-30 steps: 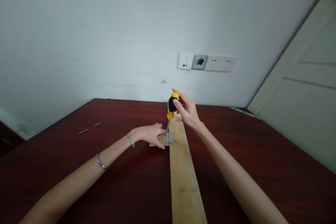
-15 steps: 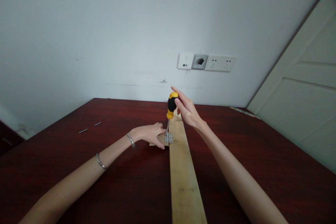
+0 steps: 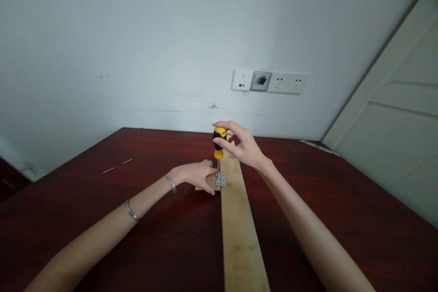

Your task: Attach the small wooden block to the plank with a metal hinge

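Note:
My right hand [image 3: 241,143] is closed around the yellow-and-black handle of a screwdriver [image 3: 219,143], with the index finger over its top and the thumb across its near side. The screwdriver stands nearly upright, its shaft pointing down to a small metal hinge [image 3: 221,179]; the exact tip contact is too small to make out. The hinge lies across the seam between a long wooden plank [image 3: 239,228] and a small wooden board [image 3: 212,184]. Spread over the small board, my left hand [image 3: 196,175] holds it down, thumb near the hinge's lower end and fingers at the far side.
Two thin metal pieces [image 3: 108,170], perhaps screws or nails, lie on the dark red tabletop [image 3: 153,246] at the left. A white wall with sockets [image 3: 287,83] rises behind the table. At the right stands a pale panelled door [image 3: 404,118]; a narrow strip [image 3: 318,147] lies at the back right edge.
My right hand has shifted left and wrapped further over the screwdriver handle, which has swung from leaning right to nearly upright. My left hand, the hinge and the wood stay in place.

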`<state>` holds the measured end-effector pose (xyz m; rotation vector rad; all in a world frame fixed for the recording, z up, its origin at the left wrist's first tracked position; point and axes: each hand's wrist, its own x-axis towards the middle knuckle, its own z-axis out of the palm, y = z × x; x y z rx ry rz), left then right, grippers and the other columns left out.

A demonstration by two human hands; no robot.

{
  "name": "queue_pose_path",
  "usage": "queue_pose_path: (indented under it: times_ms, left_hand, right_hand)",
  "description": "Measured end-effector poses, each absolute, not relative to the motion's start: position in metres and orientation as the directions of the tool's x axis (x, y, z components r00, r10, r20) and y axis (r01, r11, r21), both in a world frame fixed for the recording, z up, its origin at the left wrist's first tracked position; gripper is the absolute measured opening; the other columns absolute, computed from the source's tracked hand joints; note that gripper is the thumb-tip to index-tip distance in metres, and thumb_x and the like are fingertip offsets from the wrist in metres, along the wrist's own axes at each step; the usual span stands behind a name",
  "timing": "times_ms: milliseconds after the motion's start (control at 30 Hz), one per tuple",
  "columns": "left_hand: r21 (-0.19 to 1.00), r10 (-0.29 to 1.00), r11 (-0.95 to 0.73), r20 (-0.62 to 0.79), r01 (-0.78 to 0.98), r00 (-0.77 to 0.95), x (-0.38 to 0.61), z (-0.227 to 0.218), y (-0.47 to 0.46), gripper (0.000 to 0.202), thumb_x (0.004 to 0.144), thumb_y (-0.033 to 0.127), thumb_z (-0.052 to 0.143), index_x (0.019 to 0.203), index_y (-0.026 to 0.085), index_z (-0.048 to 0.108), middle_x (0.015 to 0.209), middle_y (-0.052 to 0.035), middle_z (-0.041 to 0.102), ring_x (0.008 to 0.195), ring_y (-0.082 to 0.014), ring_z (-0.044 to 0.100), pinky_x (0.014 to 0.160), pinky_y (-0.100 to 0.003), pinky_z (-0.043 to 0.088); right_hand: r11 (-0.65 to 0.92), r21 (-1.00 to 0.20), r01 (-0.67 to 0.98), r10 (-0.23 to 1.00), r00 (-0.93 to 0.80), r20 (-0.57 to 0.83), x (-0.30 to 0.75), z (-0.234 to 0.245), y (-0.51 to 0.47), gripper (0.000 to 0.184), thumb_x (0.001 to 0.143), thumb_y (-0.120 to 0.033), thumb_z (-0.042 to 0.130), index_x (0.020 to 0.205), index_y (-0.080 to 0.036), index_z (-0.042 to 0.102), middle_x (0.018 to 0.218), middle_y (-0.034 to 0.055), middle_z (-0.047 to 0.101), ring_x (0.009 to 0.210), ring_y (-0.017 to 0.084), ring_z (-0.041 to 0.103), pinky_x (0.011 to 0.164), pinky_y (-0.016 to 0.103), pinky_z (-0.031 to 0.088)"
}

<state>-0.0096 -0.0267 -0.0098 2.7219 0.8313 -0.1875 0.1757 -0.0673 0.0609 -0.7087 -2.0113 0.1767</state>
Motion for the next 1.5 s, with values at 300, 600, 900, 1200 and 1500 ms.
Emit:
queue_pose_path:
  times_ms: [300, 600, 900, 1200, 1500]
  left_hand:
    - [0.201, 0.570, -0.763, -0.241, 0.615, 0.786, -0.008, -0.006, -0.030, 0.072, 0.068, 0.062, 0.065, 0.127, 0.022, 0.052, 0.119, -0.0098, 0.048, 0.102, -0.0273, 0.052, 0.086, -0.034, 0.042]
    - [0.166, 0.540, -0.802, -0.209, 0.574, 0.815, -0.008, -0.005, -0.031, 0.070, 0.069, 0.061, 0.065, 0.125, 0.021, 0.054, 0.107, -0.0089, 0.050, 0.096, -0.0265, 0.051, 0.082, -0.032, 0.043]
    - [0.197, 0.517, -0.808, -0.215, 0.555, 0.829, -0.009, -0.011, -0.026, 0.070, 0.069, 0.064, 0.063, 0.126, 0.023, 0.053, 0.110, -0.0090, 0.050, 0.102, -0.0279, 0.047, 0.085, -0.033, 0.041]
    - [0.212, 0.529, -0.793, -0.225, 0.571, 0.818, -0.009, -0.010, -0.027, 0.071, 0.069, 0.063, 0.064, 0.125, 0.021, 0.054, 0.111, -0.0096, 0.050, 0.100, -0.0273, 0.049, 0.084, -0.034, 0.042]
    - [0.214, 0.523, -0.800, -0.209, 0.561, 0.826, -0.010, -0.016, -0.025, 0.070, 0.069, 0.062, 0.065, 0.126, 0.023, 0.054, 0.116, -0.0095, 0.051, 0.105, -0.0290, 0.049, 0.086, -0.033, 0.041]
  right_hand:
    - [0.725, -0.351, 0.592, 0.594, -0.282, 0.753, 0.170, 0.061, -0.073, 0.032, 0.087, -0.041, 0.058, 0.115, -0.026, 0.060, 0.094, 0.0043, 0.051, 0.077, 0.015, 0.055, 0.063, 0.028, 0.053]
    - [0.779, -0.453, 0.432, 0.607, -0.344, 0.716, 0.179, 0.067, -0.072, 0.045, 0.087, -0.020, 0.047, 0.131, -0.030, 0.046, 0.123, 0.0056, 0.056, 0.107, 0.020, 0.055, 0.074, 0.032, 0.054]
    - [0.735, -0.508, 0.448, 0.666, -0.340, 0.664, 0.178, 0.073, -0.076, 0.037, 0.087, -0.022, 0.053, 0.123, -0.028, 0.056, 0.109, 0.0070, 0.052, 0.095, 0.017, 0.056, 0.064, 0.027, 0.056]
    - [0.728, -0.479, 0.491, 0.668, -0.348, 0.658, 0.183, 0.075, -0.077, 0.041, 0.086, -0.025, 0.055, 0.127, -0.025, 0.054, 0.112, 0.0088, 0.049, 0.099, 0.019, 0.054, 0.070, 0.031, 0.058]
    - [0.735, -0.499, 0.458, 0.660, -0.321, 0.679, 0.186, 0.078, -0.076, 0.036, 0.083, -0.026, 0.062, 0.118, -0.028, 0.059, 0.110, 0.0063, 0.055, 0.098, 0.019, 0.057, 0.075, 0.033, 0.058]
